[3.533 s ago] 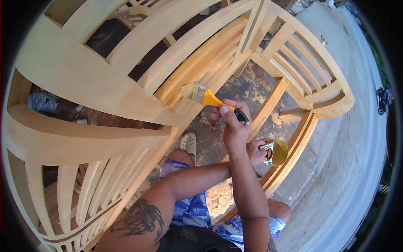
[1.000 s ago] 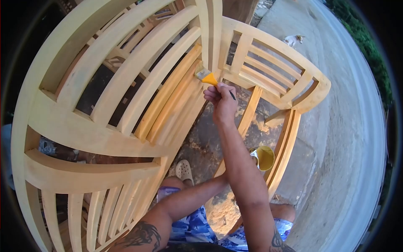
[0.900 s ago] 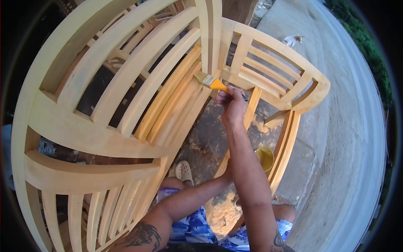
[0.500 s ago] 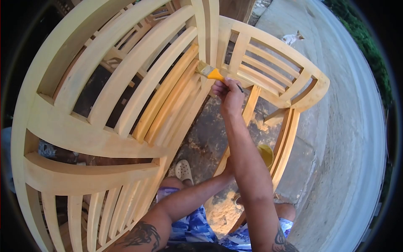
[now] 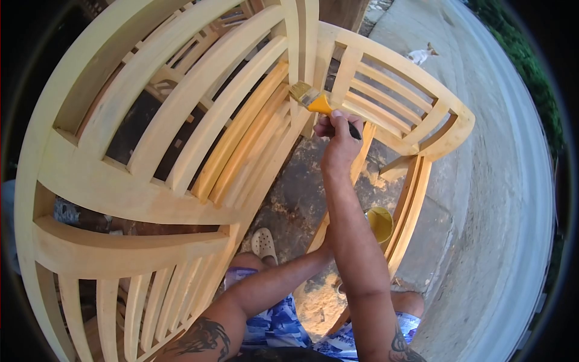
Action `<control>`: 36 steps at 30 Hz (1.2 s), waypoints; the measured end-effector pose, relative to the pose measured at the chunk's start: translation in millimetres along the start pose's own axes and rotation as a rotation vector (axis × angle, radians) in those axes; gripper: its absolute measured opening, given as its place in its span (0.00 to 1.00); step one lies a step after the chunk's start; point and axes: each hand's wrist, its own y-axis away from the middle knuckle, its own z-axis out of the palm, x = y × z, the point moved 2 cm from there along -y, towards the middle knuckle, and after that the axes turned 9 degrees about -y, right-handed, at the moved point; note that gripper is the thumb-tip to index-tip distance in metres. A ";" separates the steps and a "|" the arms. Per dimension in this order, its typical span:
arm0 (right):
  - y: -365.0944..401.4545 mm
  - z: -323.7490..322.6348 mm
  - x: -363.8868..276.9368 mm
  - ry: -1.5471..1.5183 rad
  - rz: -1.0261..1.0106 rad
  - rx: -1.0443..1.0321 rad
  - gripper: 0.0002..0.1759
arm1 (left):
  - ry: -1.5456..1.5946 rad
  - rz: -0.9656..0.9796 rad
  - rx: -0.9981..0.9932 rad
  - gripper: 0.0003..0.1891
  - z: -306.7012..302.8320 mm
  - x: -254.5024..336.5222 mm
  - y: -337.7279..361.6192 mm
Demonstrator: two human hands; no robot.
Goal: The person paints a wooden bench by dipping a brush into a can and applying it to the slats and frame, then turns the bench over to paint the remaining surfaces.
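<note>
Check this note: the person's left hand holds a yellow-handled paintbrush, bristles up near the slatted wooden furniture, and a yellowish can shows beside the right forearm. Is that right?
Not quite: the head view shows the paintbrush in the right hand, not the left. Its bristles are near the slatted wooden furniture, and the can shows beside the right forearm.

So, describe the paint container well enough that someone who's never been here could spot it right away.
Start at the big pale wooden bench frame, then find the curved double rail opposite its slatted back. In the picture, the paint container shows between that rail and the person's right forearm. It's the small, round, open-topped one, yellow inside, unlike the straight-edged wood around it.
</note>
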 end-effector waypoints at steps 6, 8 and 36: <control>35.9 3.5 -2.6 0.136 0.208 -0.141 0.07 | 0.135 -0.035 -0.019 0.15 3.2 -7.0 0.5; 35.6 -4.7 -9.0 0.089 0.148 -0.079 0.07 | 0.190 -0.061 -0.019 0.14 1.6 -11.1 1.3; 47.6 -34.2 21.3 -0.004 0.283 -0.097 0.05 | 0.198 -0.076 -0.025 0.14 1.7 -5.0 4.5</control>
